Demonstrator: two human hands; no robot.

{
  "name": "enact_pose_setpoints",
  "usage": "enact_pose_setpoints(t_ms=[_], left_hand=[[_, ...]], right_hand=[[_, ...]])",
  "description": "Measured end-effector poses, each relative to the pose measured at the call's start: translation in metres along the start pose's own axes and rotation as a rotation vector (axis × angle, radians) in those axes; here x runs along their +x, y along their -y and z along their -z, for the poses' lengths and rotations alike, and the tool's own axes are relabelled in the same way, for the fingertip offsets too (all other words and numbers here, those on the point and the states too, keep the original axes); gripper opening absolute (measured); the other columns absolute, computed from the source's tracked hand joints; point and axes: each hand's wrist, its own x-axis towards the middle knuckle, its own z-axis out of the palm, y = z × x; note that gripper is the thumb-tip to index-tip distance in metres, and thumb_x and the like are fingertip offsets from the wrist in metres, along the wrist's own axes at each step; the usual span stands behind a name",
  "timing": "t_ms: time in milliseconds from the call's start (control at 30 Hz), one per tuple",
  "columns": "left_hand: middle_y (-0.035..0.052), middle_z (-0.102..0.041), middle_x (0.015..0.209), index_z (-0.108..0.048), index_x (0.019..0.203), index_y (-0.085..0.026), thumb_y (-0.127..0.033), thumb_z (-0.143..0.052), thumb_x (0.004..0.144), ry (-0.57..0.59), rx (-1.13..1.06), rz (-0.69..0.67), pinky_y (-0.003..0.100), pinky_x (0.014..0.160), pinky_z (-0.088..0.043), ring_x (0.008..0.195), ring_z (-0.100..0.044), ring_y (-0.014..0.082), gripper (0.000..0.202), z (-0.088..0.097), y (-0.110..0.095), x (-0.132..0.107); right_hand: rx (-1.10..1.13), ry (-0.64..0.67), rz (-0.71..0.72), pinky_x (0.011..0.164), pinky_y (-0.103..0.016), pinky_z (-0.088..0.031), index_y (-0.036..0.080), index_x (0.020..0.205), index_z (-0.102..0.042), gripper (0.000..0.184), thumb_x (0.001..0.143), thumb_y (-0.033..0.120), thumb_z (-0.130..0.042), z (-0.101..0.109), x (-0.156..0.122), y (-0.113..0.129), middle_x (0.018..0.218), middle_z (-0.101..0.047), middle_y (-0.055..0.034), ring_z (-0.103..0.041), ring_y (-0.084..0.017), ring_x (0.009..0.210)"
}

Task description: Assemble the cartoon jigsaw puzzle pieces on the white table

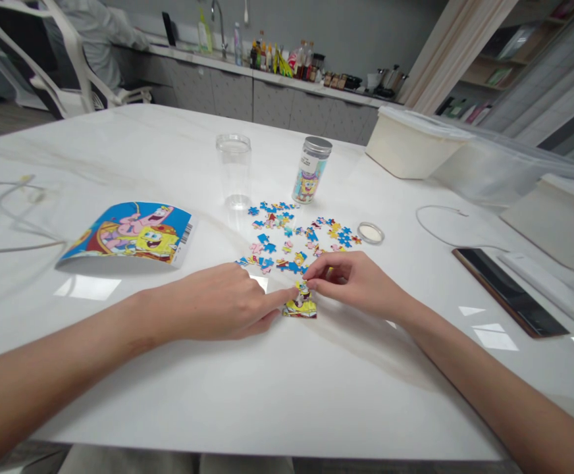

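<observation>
Your right grip (353, 279) pinches a piece (305, 282) at the top of the joined puzzle (303, 308) on the desk (228, 395). Your left grip (222, 303) points its forefinger onto the puzzle's left side; whether it's pressed together, I can't tell.

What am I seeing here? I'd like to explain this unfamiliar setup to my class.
No machine here: these are a person's left hand and right hand, both bare, filmed by one head-worn camera looking forward and down. On the white table, loose puzzle pieces lie beyond the hands. Behind them stand a clear jar and a lidded jar; a picture sheet lies to the left, a round lid to the right. The left index finger touches a small joined patch of pieces; the right fingertips are at its upper edge, perhaps pinching a piece, too small to tell.
</observation>
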Motion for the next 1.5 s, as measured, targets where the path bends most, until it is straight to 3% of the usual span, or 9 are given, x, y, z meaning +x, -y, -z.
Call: enact_pose_setpoints(t_ms=[633,933,1500], left_hand=[[-0.0033,-0.056,0.047,-0.058,0.111,-0.016,-0.027,-0.042,0.093,0.040,0.023,0.055,0.026,0.042,-0.023,0.036,-0.042,0.0109,0.026,0.0001,0.0020,-0.0007],[-0.0049,-0.052,0.048,-0.060,0.117,-0.020,-0.011,-0.043,0.091,0.028,-0.117,-0.110,0.026,0.043,-0.026,0.037,-0.037,0.0085,0.033,0.0067,0.0032,-0.0018],[-0.0045,-0.053,0.049,-0.058,0.122,-0.020,-0.009,-0.045,0.089,0.078,-0.109,-0.097,0.026,0.042,-0.024,0.037,-0.039,0.0092,0.038,0.0063,0.0022,-0.0008]], right_hand=[[-0.021,0.019,0.014,0.055,-0.025,-0.040,0.018,0.085,-0.073,0.013,0.080,0.027,-0.064,-0.0072,-0.0017,-0.0032,0.073,-0.067,-0.0019,-0.054,-0.011,0.061],[-0.090,0.004,0.044,0.055,-0.024,-0.041,0.019,0.082,-0.071,0.009,0.079,0.024,-0.064,-0.0077,-0.0005,-0.0050,0.076,-0.066,-0.0021,-0.054,-0.010,0.062],[-0.254,-0.017,0.143,0.057,-0.024,-0.040,0.020,0.077,-0.068,0.004,0.079,0.021,-0.064,-0.0061,-0.0016,-0.0058,0.076,-0.063,-0.0015,-0.051,-0.010,0.061]])
